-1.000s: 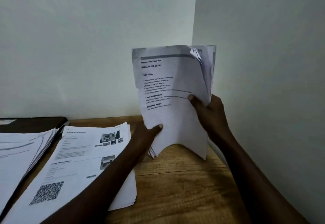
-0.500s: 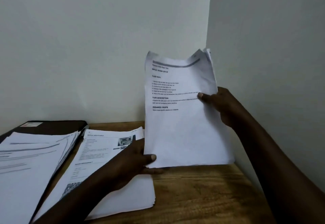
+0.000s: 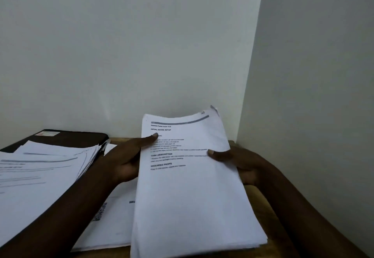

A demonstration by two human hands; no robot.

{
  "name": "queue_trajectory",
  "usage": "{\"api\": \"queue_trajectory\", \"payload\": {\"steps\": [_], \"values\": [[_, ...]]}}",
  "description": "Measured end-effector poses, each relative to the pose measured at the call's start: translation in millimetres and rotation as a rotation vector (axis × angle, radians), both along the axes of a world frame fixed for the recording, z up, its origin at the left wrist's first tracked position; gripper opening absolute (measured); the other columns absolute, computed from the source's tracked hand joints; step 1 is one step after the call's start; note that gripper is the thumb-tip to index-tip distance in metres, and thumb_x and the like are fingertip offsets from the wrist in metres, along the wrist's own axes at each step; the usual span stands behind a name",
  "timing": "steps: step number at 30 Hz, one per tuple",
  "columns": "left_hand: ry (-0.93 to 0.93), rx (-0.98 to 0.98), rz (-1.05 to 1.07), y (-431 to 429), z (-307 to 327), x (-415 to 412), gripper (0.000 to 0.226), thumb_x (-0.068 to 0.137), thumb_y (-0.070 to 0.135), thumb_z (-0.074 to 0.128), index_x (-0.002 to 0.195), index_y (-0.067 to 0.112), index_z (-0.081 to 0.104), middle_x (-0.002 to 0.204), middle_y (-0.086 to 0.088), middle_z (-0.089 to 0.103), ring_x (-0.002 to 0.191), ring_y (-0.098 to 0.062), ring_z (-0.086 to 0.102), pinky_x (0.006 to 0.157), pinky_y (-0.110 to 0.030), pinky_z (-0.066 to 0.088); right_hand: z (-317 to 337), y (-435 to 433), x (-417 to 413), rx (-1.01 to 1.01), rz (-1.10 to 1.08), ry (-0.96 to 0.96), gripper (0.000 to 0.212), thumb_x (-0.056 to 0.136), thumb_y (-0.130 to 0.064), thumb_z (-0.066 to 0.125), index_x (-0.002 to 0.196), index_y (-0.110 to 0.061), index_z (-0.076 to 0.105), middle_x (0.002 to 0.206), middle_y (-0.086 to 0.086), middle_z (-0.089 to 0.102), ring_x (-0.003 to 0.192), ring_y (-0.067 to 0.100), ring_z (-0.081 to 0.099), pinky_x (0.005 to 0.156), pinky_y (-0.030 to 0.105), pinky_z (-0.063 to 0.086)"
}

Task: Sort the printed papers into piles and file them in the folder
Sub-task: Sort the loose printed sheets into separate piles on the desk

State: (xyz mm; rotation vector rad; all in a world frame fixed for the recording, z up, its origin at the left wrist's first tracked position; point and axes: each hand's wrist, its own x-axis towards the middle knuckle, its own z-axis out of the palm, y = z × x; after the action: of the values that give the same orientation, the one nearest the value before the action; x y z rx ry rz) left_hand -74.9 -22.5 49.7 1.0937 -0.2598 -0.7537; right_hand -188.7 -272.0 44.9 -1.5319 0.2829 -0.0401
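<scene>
Three lots of white printed paper are showing. Two hands are holding one thick stack of printed sheets [image 3: 188,197] by the right edge of the brown wooden desk [image 3: 255,195]. The left hand [image 3: 125,160] is gripping its left side, thumb on top, and the right hand [image 3: 238,162] is pinching its right side. A second pile with a square code [image 3: 113,217] is lying mid-desk, partly hidden by the left forearm and the held stack. A third pile [image 3: 40,176] is resting on a black folder [image 3: 77,136] at the left edge.
</scene>
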Motion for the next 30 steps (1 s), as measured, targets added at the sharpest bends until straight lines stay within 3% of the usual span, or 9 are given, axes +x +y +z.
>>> {"api": "queue_trajectory", "payload": {"steps": [3,7,10,13,15,18,20,24,30], "values": [[0.044,-0.004,0.077,4.3,-26.0,8.0,0.037,0.096,0.012,0.05,0.131,0.002,0.056,0.123,-0.022,0.066,0.111,-0.038,0.065,0.08,-0.057,0.054,-17.7,11.5,0.9,0.095,0.127,0.069,0.037,0.09,-0.011,0.064,0.127,-0.007,0.058,0.115,0.012,0.071,0.101,0.026,0.07,0.079,0.038,0.06],[-0.015,0.046,0.137,4.8,-44.1,12.4,0.038,0.097,0.011,0.05,0.133,0.001,0.054,0.124,-0.023,0.065,0.116,-0.041,0.06,0.083,-0.056,0.053,-24.2,12.7,16.6,0.061,0.091,-0.027,0.036,0.092,-0.023,0.064,0.124,-0.006,0.061,0.117,0.013,0.069,0.107,0.029,0.067,0.088,0.039,0.056],[-0.112,0.066,0.133,-0.3,-55.9,11.8,0.038,0.092,0.011,0.054,0.128,0.0,0.056,0.121,-0.023,0.067,0.11,-0.041,0.064,0.085,-0.053,0.055,-25.7,1.7,39.2,-0.19,-0.204,-0.214,0.027,0.096,-0.032,0.059,0.109,-0.01,0.067,0.103,0.008,0.072,0.09,0.024,0.069,0.071,0.029,0.054],[-0.217,0.115,0.143,-6.8,-60.1,10.2,0.034,0.093,0.008,0.055,0.125,-0.003,0.057,0.117,-0.026,0.067,0.107,-0.044,0.066,0.088,-0.056,0.054,-34.3,-7.9,49.6,-0.454,-0.366,-0.355,0.019,0.094,-0.036,0.059,0.102,-0.024,0.071,0.103,-0.007,0.071,0.099,0.014,0.066,0.084,0.031,0.051],[-0.254,0.123,0.155,-10.4,-59.6,11.1,0.031,0.093,0.007,0.055,0.121,-0.003,0.059,0.114,-0.026,0.068,0.105,-0.044,0.066,0.085,-0.057,0.054,-36.1,-13.1,48.4,-0.531,-0.407,-0.412,0.016,0.094,-0.027,0.06,0.098,-0.024,0.075,0.099,-0.01,0.073,0.095,0.005,0.065,0.082,0.024,0.049],[-0.277,0.134,0.147,-13.8,-61.9,11.8,0.035,0.087,0.012,0.06,0.12,0.001,0.061,0.112,-0.023,0.07,0.102,-0.042,0.068,0.083,-0.057,0.056,-40.0,-17.5,45.4,-0.497,-0.425,-0.421,0.014,0.09,-0.017,0.064,0.096,-0.021,0.076,0.084,-0.013,0.07,0.074,-0.005,0.06,0.067,0.015,0.042],[-0.302,0.142,0.179,-16.7,-65.0,10.4,0.029,0.09,0.011,0.059,0.117,0.001,0.063,0.109,-0.022,0.071,0.097,-0.039,0.07,0.075,-0.049,0.06,-45.1,-18.0,44.5,-0.415,-0.447,-0.404,0.015,0.089,-0.016,0.066,0.102,-0.018,0.074,0.082,-0.008,0.067,0.071,0.001,0.058,0.064,0.018,0.044],[-0.304,0.07,0.211,-15.0,-66.8,8.7,0.024,0.092,0.009,0.056,0.113,-0.001,0.064,0.107,-0.023,0.072,0.092,-0.037,0.072,0.067,-0.042,0.061,-44.4,-17.4,40.3,-0.178,-0.44,-0.337,0.01,0.086,-0.016,0.072,0.093,-0.009,0.068,0.091,0.01,0.07,0.08,0.022,0.067,0.075,0.034,0.056],[-0.325,0.008,0.221,-7.6,-65.0,2.8,0.042,0.081,0.019,0.07,0.115,-0.003,0.062,0.109,-0.027,0.07,0.095,-0.043,0.07,0.073,-0.053,0.06,-46.1,-10.6,36.1,-0.129,-0.391,-0.33,0.015,0.084,-0.018,0.075,0.08,-0.009,0.064,0.085,0.012,0.068,0.079,0.024,0.065,0.076,0.039,0.055]]}}
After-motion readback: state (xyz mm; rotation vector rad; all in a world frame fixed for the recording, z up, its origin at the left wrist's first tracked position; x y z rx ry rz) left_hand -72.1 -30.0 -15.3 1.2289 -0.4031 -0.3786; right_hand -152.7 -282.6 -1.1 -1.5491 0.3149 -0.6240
